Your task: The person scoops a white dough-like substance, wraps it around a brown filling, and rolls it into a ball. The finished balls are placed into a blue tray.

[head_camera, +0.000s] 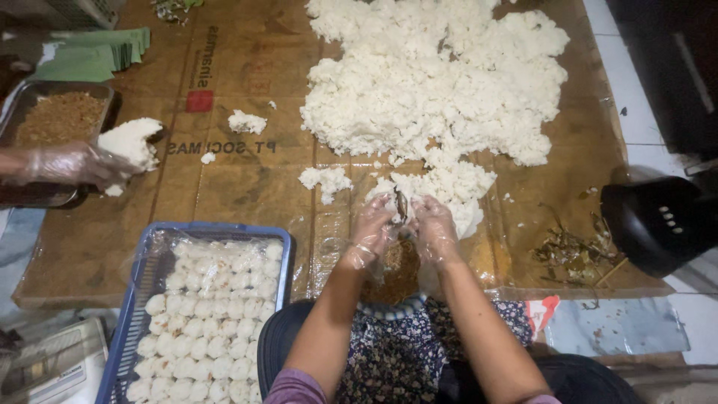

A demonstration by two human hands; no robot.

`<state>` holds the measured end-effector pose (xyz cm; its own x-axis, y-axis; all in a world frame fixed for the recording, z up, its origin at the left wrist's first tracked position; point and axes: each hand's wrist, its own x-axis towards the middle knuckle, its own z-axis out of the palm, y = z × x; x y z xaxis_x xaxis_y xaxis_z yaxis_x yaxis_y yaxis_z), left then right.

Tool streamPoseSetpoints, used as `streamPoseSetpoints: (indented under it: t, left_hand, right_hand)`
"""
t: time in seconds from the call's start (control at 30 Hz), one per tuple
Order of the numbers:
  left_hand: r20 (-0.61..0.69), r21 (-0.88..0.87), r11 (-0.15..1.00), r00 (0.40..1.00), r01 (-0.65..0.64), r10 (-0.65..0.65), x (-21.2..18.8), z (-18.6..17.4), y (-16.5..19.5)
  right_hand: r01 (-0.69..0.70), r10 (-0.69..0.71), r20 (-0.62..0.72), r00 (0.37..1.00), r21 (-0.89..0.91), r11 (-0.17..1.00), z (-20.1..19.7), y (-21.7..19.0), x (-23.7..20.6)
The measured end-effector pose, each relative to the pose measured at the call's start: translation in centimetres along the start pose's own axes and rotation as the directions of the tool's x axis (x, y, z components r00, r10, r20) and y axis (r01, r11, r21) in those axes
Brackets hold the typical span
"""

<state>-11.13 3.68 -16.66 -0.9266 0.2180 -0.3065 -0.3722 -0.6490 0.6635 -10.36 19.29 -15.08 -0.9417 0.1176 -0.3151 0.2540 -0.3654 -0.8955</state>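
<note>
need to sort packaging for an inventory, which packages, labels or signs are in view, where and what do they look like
Flattened brown cardboard box: under the rice, dark lettering, a small red square mark.
Stack of green paper sheets: top left.
Red-and-white torn wrapper: by the cardboard's lower right edge.
White printed package: bottom left, partly visible.

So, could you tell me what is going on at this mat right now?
A person in clear plastic gloves has both hands, the left hand and right hand, together at the near edge of a big pile of cooked white rice spread on flattened cardboard. A bowl of brown filling sits just below the hands. At the left, a co-worker's gloved hand holds a lump of rice beside a tray of brown filling. A blue basket holds rows of shaped rice balls.
</note>
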Motion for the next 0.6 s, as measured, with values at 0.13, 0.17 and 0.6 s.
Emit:
streamPoseSetpoints:
  t: [0.13,0.17,0.6]
  left_hand:
    - [-0.008,-0.112,0.993,1.000,0.023,-0.024,-1.0,1.3,0.4]
    - [-0.022,-0.106,0.994,0.999,0.028,-0.030,-1.3,1.7,0.5]
    - [0.078,0.249,0.969,0.997,-0.010,-0.010,-2.2,4.5,0.6]
  right_hand:
    - [0.055,-0.054,0.010,0.998,-0.142,0.988,0.4,-2.2,-0.8]
    - [0.039,-0.036,0.020,0.999,-0.176,0.984,0.5,-2.9,-1.3]
    - [0.268,-0.206,0.229,0.951,-0.290,0.919,-0.9,-7.3,-5.1]
